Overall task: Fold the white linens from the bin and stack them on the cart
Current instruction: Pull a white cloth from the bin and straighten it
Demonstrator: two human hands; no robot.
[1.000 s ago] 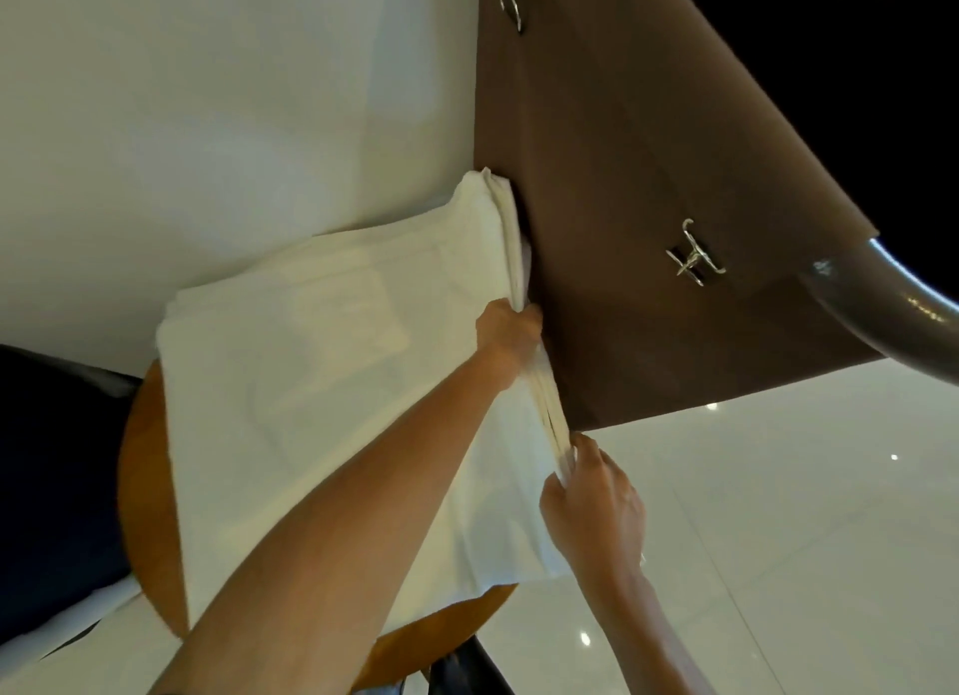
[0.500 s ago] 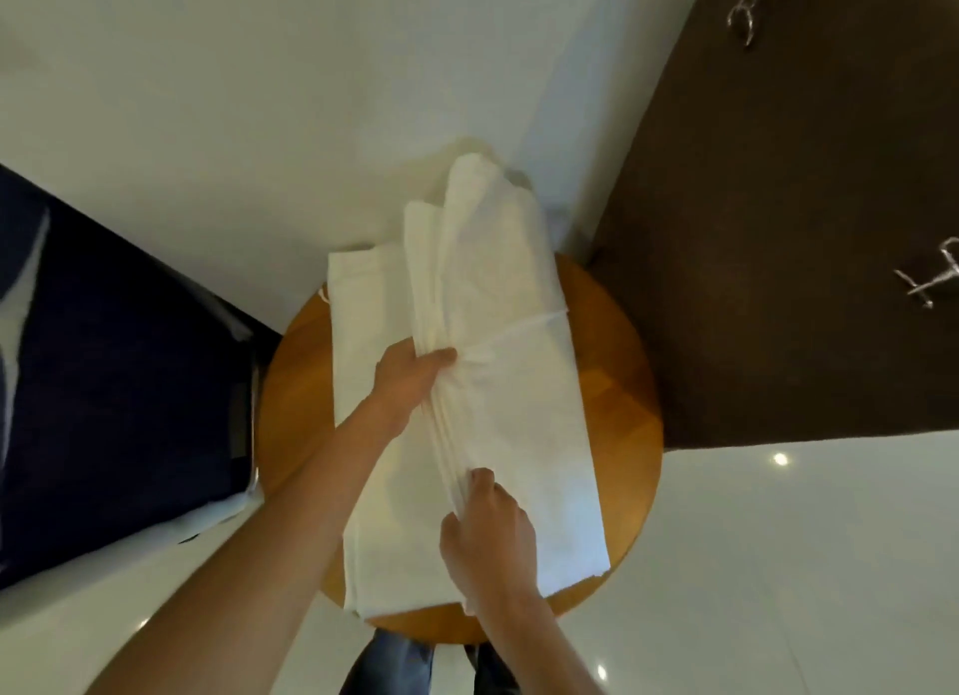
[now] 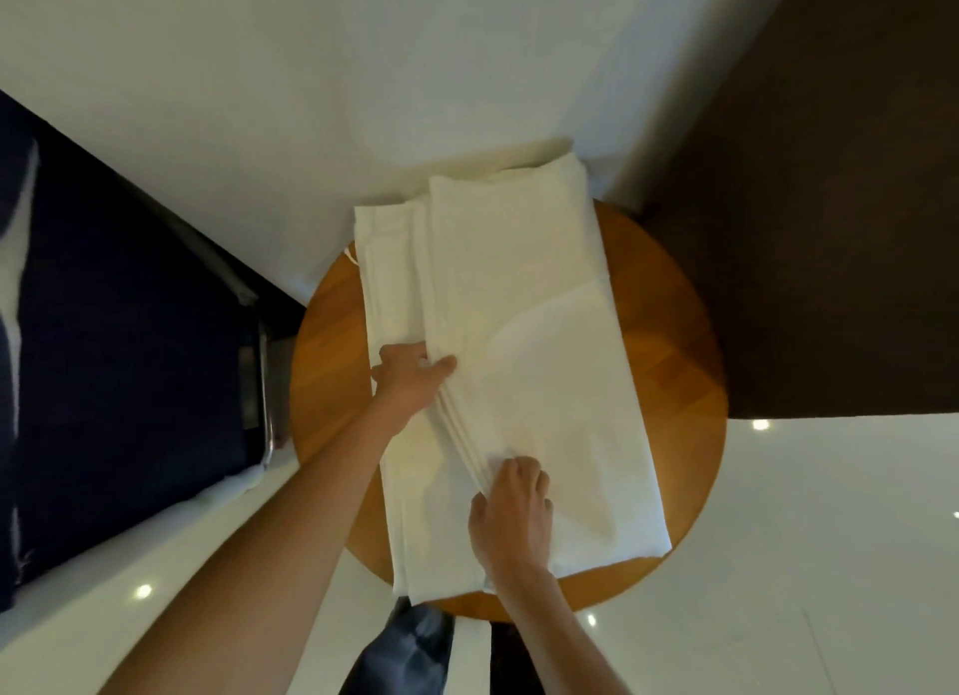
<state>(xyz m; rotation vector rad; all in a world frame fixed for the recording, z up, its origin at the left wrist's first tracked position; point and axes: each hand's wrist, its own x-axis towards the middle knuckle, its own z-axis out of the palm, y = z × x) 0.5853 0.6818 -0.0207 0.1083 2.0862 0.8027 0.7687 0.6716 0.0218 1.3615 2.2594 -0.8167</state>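
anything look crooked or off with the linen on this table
Slightly. The top fold of the white linen lies skewed, leaving an uneven strip of the lower layer showing on the left; its far end overhangs the round wooden table.

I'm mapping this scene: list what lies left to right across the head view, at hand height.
Navy fabric → metal frame → left hand → right hand → brown panel. The linen, gripped by both hands, and the table under it span the middle, so they are left out.
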